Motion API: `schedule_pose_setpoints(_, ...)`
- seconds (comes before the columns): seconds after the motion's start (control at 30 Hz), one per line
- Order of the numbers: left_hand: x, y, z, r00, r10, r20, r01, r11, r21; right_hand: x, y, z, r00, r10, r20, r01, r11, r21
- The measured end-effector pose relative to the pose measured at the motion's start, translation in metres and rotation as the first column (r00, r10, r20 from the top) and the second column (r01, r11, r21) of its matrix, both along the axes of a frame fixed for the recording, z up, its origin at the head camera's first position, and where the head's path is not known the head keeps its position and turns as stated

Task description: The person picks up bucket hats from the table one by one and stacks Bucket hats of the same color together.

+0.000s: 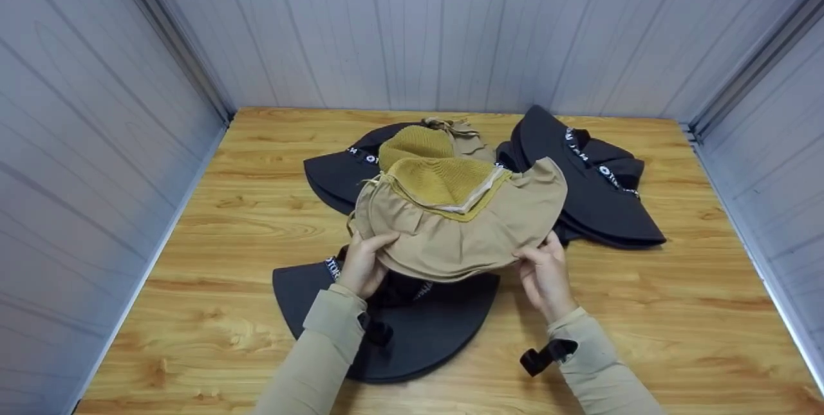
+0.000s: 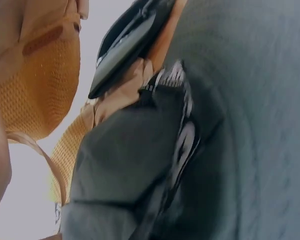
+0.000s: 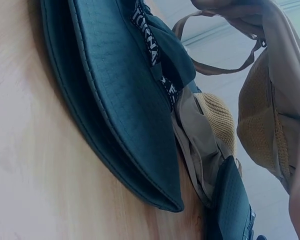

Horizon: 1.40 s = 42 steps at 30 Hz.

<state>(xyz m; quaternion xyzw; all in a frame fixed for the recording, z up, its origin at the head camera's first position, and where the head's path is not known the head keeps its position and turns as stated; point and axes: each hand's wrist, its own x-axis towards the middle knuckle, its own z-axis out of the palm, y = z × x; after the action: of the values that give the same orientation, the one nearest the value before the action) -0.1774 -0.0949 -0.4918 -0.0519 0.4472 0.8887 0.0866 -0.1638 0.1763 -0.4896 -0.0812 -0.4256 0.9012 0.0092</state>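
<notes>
The tan hat [image 1: 463, 241] is held up in both hands above the middle of the table, its brim fanned toward the person and its mustard knitted crown [image 1: 438, 180] facing the far side. Pale panelled walls [image 1: 412, 29] stand at the back and both sides. Within them is the wood-grain table [image 1: 219, 286].

Three dark hats lie on it, folded, with wide brims: the near hat [image 1: 438, 331] below the held one, the right-hand hat [image 1: 579, 196] beside it, and the far-left hat [image 1: 331, 177] behind. Next to the far-left hat, partly hidden behind the held one, lies a second tan hat [image 3: 195, 140].

Beige sleeves [image 1: 599, 363] cover both forearms. The left hand [image 1: 367, 264] pinches the left part of the brim, thumb on top; the right hand [image 1: 546, 273] pinches the right edge, thumb on top and fingers beneath. Small black devices [image 1: 541, 357] sit at both wrists. A lettered band [image 3: 149, 37] circles each dark crown. A thin tan strap [image 3: 210, 70] hangs in a loop from the held hat, seen in the right wrist view.
</notes>
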Motion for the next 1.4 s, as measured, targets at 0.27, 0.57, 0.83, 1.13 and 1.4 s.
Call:
schedule_pose_setpoints(0.27, 0.007, 0.014, -0.005, 0.999, -0.021, 0.037, 0.016, 0.992, 0.124, 0.001, 0.0, -0.003, 0.999, -0.039, 0.009, 0.039, 0.999, -0.019)
schedule_pose_setpoints(0.57, 0.012, 0.029, -0.007, 1.0, -0.023, 0.008, 0.021, 0.977, 0.21, 0.004, -0.001, -0.008, 0.997, -0.08, 0.004, 0.08, 0.995, -0.061)
schedule_pose_setpoints(0.83, 0.017, 0.036, -0.005, 0.998, -0.062, 0.005, 0.058, 0.96, 0.272, 0.008, -0.006, -0.01, 0.997, -0.074, -0.037, 0.071, 0.995, -0.068)
schedule_pose_setpoints(1.13, 0.019, 0.043, -0.001, 1.0, -0.016, -0.009, 0.018, 0.94, 0.339, 0.014, -0.014, -0.004, 1.0, -0.028, -0.001, 0.027, 0.981, -0.19)
schedule_pose_setpoints(1.4, 0.019, 0.044, 0.0, 0.998, 0.01, -0.055, 0.006, 0.956, 0.294, 0.017, -0.015, -0.002, 1.0, -0.01, -0.028, 0.004, 0.98, -0.199)
